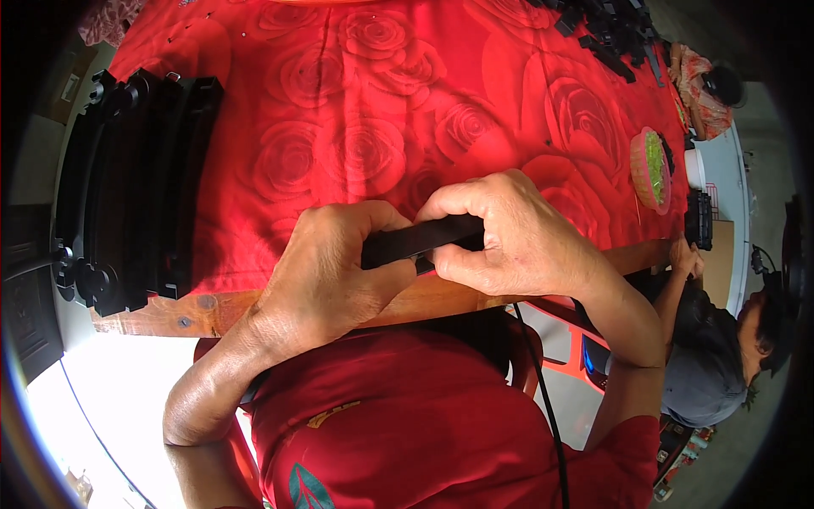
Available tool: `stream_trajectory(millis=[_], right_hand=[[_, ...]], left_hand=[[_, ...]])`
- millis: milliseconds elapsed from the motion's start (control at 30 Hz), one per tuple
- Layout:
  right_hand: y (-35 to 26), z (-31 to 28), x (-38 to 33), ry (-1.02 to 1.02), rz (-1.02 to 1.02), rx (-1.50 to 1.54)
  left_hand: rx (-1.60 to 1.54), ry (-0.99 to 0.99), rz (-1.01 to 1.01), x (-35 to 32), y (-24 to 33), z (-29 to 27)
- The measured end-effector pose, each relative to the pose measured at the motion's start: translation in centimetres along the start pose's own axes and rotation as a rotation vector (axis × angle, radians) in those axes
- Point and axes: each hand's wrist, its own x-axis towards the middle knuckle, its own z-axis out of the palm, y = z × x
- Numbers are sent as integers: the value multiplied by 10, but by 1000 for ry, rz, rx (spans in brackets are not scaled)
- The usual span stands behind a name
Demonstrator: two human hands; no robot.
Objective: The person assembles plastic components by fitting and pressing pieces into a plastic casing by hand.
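Both my hands close around one long black plastic strip (421, 238) just above the near edge of the table. My left hand (326, 271) grips its left end, fingers curled over it. My right hand (509, 233) wraps the right part, with the thumb underneath. The middle of the strip shows between the two hands; its ends are hidden inside my fists. The table is covered with a red cloth (356, 110) printed with roses.
A row of black plastic parts (127, 191) stands stacked on the table's left side. More loose black pieces (606, 30) lie at the far right corner. A pink basket with green contents (651, 168) sits at the right. Another person (721, 339) sits at right, a hand on the table edge.
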Motion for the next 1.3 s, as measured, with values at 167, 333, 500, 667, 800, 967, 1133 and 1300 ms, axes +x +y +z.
stream_trajectory(millis=[167, 333, 500, 667, 800, 967, 1133, 1300], right_hand=[[1, 1, -1, -8, 21, 40], [2, 3, -2, -17, 34, 53], [0, 6, 1, 39, -3, 24], [2, 5, 1, 46, -12, 27], [3, 4, 0, -21, 12, 30], [-3, -5, 2, -26, 57, 36], [4, -26, -14, 28, -166, -104], [4, -40, -26, 147, -313, -289]], left_hand=[[-4, -4, -12, -1, 2, -1], [1, -8, -4, -1, 1, -1], [-22, 3, -20, -1, 0, 0], [13, 6, -11, 0, 0, 1], [5, -12, -36, -1, 1, -1], [9, -18, -4, 0, 1, -4], [-9, -3, -12, -4, 5, -6], [-12, 18, 3, -5, 3, -8]])
